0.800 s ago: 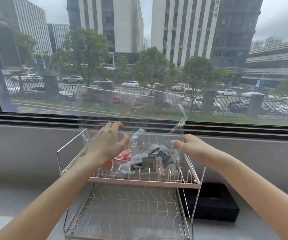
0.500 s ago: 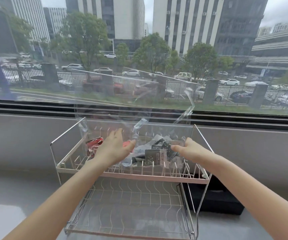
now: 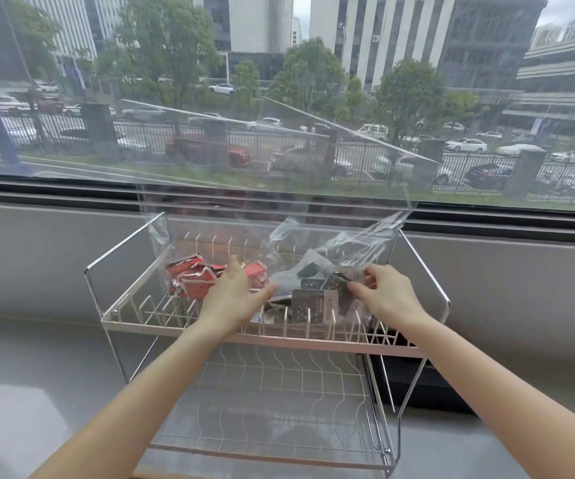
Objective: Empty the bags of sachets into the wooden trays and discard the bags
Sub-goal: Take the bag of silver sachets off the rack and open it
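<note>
Two clear plastic bags stand in the top tier of a white wire rack (image 3: 210,335). The left bag (image 3: 161,236) holds red sachets (image 3: 193,280). The right bag (image 3: 358,236) holds dark grey sachets (image 3: 313,304). My left hand (image 3: 236,299) lies flat between the two piles with its fingers spread. My right hand (image 3: 384,293) has its fingers curled, pinching the right bag's plastic beside the dark sachets. The tall open tops of both bags rise in front of the window. No wooden tray is clearly in view.
The rack's lower tier (image 3: 272,409) holds nothing. A black box (image 3: 420,385) sits behind the rack's right leg. The rack stands on a grey counter (image 3: 37,392) below a wide window; a grey wall runs under the sill.
Both hands and the bags have come down onto the rack's top tier. The red sachets now show to the left of my left hand, which has flattened out.
</note>
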Available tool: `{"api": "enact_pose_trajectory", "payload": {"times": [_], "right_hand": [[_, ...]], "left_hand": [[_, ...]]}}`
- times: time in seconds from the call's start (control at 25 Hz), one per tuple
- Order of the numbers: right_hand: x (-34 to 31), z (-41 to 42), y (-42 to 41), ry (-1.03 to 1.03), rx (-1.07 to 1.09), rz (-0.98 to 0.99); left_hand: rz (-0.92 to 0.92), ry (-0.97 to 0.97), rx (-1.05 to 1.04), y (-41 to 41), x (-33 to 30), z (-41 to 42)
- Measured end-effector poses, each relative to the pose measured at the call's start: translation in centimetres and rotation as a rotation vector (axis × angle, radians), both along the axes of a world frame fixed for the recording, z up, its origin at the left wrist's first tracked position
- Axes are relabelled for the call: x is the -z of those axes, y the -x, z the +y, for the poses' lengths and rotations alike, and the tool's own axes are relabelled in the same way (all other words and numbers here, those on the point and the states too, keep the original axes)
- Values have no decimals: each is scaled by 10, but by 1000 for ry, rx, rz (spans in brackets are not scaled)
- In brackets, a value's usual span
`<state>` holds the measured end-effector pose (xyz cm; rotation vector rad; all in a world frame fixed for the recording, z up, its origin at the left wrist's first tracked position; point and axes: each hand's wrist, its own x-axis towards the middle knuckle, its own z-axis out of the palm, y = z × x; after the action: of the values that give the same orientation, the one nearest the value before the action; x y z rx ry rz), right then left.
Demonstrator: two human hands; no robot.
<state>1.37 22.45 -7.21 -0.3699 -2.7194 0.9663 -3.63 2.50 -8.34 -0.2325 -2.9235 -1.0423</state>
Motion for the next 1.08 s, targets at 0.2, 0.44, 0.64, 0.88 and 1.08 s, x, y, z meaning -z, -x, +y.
{"api": "enact_pose_trajectory", "payload": {"times": [0.2, 0.44, 0.64, 0.88, 1.08], "right_hand": [[2, -6, -5, 25, -4, 195], [-12, -16, -19, 84, -77, 418], [-40, -18, -31, 265, -66, 484], [-53, -12, -66, 731, -286, 178], [-21, -17, -128, 970, -394, 188]], "left_hand": [[175, -48, 87, -3, 0, -2], [251, -288, 146, -11, -16, -3], [292, -478, 214, -31, -52, -1], [114, -721, 274, -69, -61, -22], [-19, -873, 248, -125, -20, -45]]}}
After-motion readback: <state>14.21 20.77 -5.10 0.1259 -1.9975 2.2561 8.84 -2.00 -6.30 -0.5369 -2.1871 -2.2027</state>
